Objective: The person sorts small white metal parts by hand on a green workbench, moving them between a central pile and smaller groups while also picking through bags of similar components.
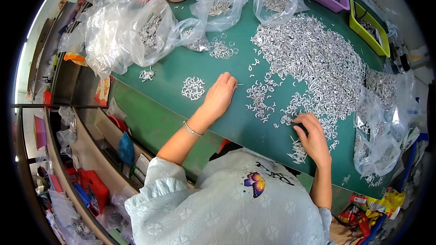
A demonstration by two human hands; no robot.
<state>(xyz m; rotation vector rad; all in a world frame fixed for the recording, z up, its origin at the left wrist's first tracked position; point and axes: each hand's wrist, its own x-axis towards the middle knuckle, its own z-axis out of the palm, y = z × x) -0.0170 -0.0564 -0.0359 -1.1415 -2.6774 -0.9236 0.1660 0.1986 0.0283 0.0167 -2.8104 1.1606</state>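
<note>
Green tabletop (250, 131), with me at its near edge.
At left, a cluster of silvery curved pieces (193, 88) lies just beside my left hand (221, 93), its fingers curled; a thin pin (240, 84) juts by the fingertips, whether pinched I cannot tell. Short rods (297, 152) lie just beside my bent right hand (313, 138), its grip unclear, at the near edge of the big silvery heap (313, 63), spreading far and right.
</note>
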